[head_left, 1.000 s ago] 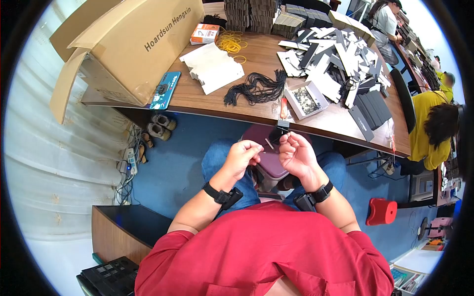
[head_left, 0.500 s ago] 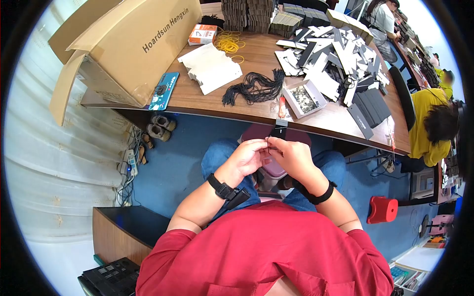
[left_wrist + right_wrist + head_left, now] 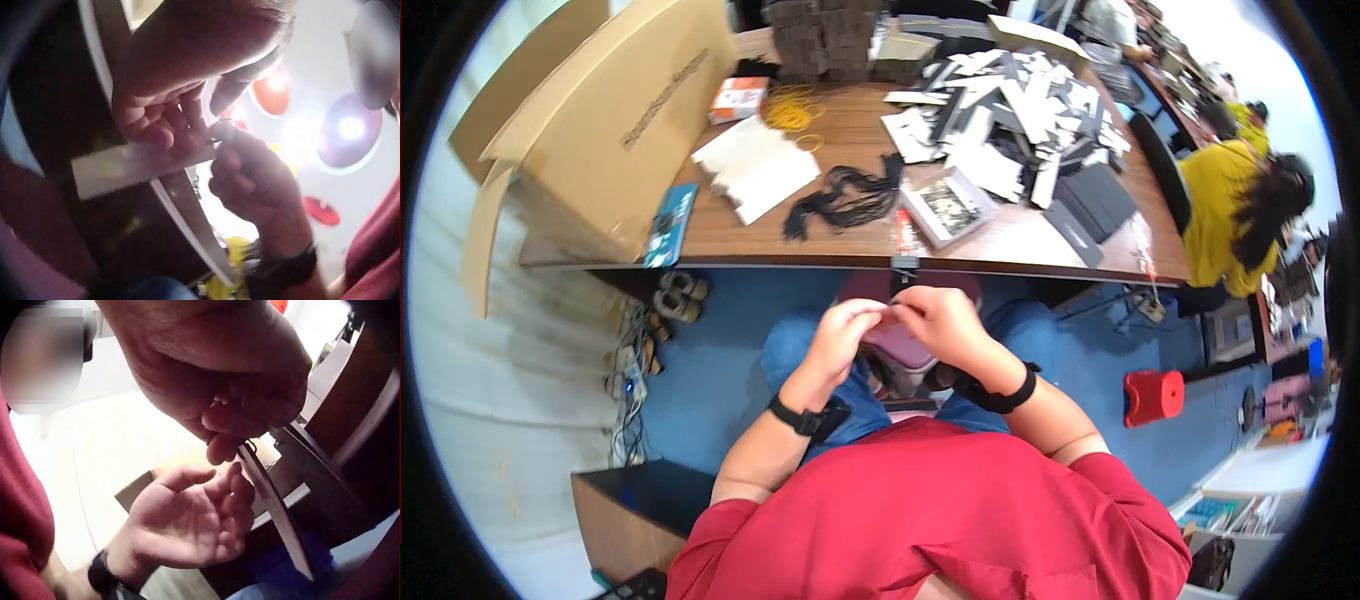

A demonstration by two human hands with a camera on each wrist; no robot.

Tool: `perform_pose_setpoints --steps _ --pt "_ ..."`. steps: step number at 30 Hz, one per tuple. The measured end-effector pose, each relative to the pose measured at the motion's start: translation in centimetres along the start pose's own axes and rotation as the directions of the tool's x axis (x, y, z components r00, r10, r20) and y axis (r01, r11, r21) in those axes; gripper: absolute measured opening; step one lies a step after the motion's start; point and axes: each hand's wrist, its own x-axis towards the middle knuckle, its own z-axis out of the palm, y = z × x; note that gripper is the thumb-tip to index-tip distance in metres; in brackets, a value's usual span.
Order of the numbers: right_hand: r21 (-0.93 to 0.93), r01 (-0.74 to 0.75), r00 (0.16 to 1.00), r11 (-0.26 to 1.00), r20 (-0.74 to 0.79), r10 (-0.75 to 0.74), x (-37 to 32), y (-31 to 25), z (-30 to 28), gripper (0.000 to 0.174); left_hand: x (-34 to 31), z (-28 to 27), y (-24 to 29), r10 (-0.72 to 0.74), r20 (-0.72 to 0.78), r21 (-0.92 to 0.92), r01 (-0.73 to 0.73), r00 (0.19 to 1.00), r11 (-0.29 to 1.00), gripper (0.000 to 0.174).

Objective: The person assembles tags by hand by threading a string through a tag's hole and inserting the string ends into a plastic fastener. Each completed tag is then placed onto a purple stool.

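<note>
Both hands meet over the purple stool [image 3: 908, 345], just in front of the desk edge. My right hand [image 3: 948, 322] pinches a dark cord at one end of a long narrow card [image 3: 278, 519], which hangs below the fingers. In the left wrist view that card [image 3: 112, 172] shows a pale face. Close beside it is my left hand [image 3: 840, 338], palm up in the right wrist view, its fingers loosely bent and its thumb apart from them. Its fingertips lie right by the cord's end.
On the desk [image 3: 840, 110] are a bundle of black cords [image 3: 845, 195], a shallow box of small pieces [image 3: 950, 208], a heap of black and white cards [image 3: 1010, 110], a white sheet [image 3: 755, 170] and yellow rubber bands [image 3: 793, 108]. A large carton [image 3: 620, 130] stands left; a red stool [image 3: 1153, 397] is right.
The hands came together from apart, the right hand turning over toward the left. The head view then shifted, so the desk and hands appear further left. The left thumb and fingers remain near the cord.
</note>
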Motion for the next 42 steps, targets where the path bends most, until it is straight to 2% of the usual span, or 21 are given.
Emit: perform_pose_setpoints --steps 2,4,6,8,9,13,20,21,23,24,28,30,32,33,35,36,37,38,39,41,42 --pt "0.393 -0.195 0.966 0.899 0.234 0.108 0.0 -0.8 -1.1 0.012 0.4 0.7 -0.2 0.357 -0.037 0.395 -0.315 0.933 0.863 0.031" --pt "0.558 -0.324 0.916 0.764 0.388 0.105 0.2 -1.0 -1.6 0.013 0.1 2.3 0.9 0.502 0.03 0.414 -0.468 0.864 0.781 0.035" --pt "0.551 -0.358 0.911 0.754 0.385 0.151 0.1 -1.0 -1.7 0.012 0.1 1.5 0.5 0.197 0.168 0.151 -0.222 0.966 0.963 0.029" --pt "0.3 -0.111 0.987 0.947 0.147 0.069 -0.2 -0.8 -1.8 0.011 -0.3 1.5 0.8 0.151 0.156 0.211 -0.183 0.976 0.96 0.021" --pt "0.005 0.118 0.993 0.993 -0.028 -0.118 -0.5 -0.3 -1.6 0.013 -0.4 1.3 0.8 0.145 0.15 0.251 -0.18 0.978 0.951 0.02" --pt "-0.345 0.239 0.965 0.908 -0.018 -0.261 -0.8 -0.7 -2.7 0.005 -0.5 1.9 0.5 0.041 0.175 0.17 -0.071 0.984 0.983 0.014" --pt "-0.239 0.064 0.959 0.969 -0.255 -0.126 -0.7 0.1 -1.4 0.011 -0.8 2.9 0.4 0.143 0.03 0.188 -0.146 0.989 0.971 0.014" --pt "0.106 -0.034 0.975 0.994 -0.213 0.056 -0.6 0.5 -1.3 0.012 -0.9 2.9 0.4 0.137 0.016 0.178 -0.138 0.99 0.974 0.015" --pt "0.69 -0.26 0.947 0.676 0.045 0.319 -0.1 1.2 -1.3 0.015 -1.0 3.3 0.4 0.131 -0.02 0.153 -0.127 0.991 0.98 0.017" --pt "0.806 -0.367 0.908 0.464 0.201 0.369 0.0 1.2 -2.0 0.018 -1.4 3.9 0.5 0.176 -0.04 0.139 -0.169 0.984 0.976 0.019" --pt "0.9 -0.418 0.868 -0.121 0.435 0.24 0.0 2.5 -2.9 0.016 -2.3 5.0 0.5 0.282 -0.018 0.11 -0.278 0.959 0.954 0.032" --pt "0.838 -0.473 0.812 -0.271 0.534 0.235 0.1 3.2 -3.2 0.014 -2.3 4.8 0.4 0.236 0.004 0.096 -0.235 0.972 0.967 0.035" --pt "0.837 -0.494 0.818 -0.235 0.539 0.2 -0.2 3.3 -3.4 0.013 -2.1 4.6 0.5 0.158 0.066 0.261 -0.17 0.985 0.95 0.031" --pt "0.868 -0.481 0.864 0.128 0.443 0.24 -0.3 2.7 -3.8 0.013 -2.3 4.9 1.3 0.127 0.096 0.376 -0.154 0.987 0.914 0.03" --pt "0.587 -0.302 0.951 0.751 0.245 0.191 -0.7 0.1 -5.2 0.013 -2.0 5.1 1.8 0.095 0.151 0.515 -0.16 0.984 0.842 0.026" --pt "0.251 0.111 0.991 0.962 0.05 -0.128 -0.8 -0.4 -5.9 0.014 -1.8 4.9 1.9 0.038 0.19 0.417 -0.115 0.981 0.902 0.025" --pt "0.466 -0.087 0.992 0.881 0.118 0.035 -1.3 -1.1 -6.6 0.013 -1.6 4.4 2.2 -0.014 0.216 0.319 -0.057 0.976 0.946 0.024" --pt "0.729 -0.297 0.953 0.617 0.184 0.241 -1.2 -0.9 -6.7 0.014 -1.3 3.9 2.8 -0.054 0.239 0.218 0.001 0.969 0.976 0.023" --pt "0.823 -0.39 0.908 0.413 0.268 0.323 -0.8 0.6 -6.5 0.014 -1.3 3.6 3.8 -0.052 0.272 0.183 0.001 0.961 0.983 0.021" --pt "0.935 -0.34 0.899 -0.104 0.356 0.257 -0.2 3.1 -5.3 0.013 -1.1 4.3 5.0 0.007 0.281 0.139 -0.047 0.96 0.989 0.018" --pt "0.844 -0.38 0.851 -0.379 0.48 0.215 0.1 3.8 -4.7 0.011 -1.0 4.8 5.3 0.05 0.263 0.144 -0.09 0.963 0.985 0.016"
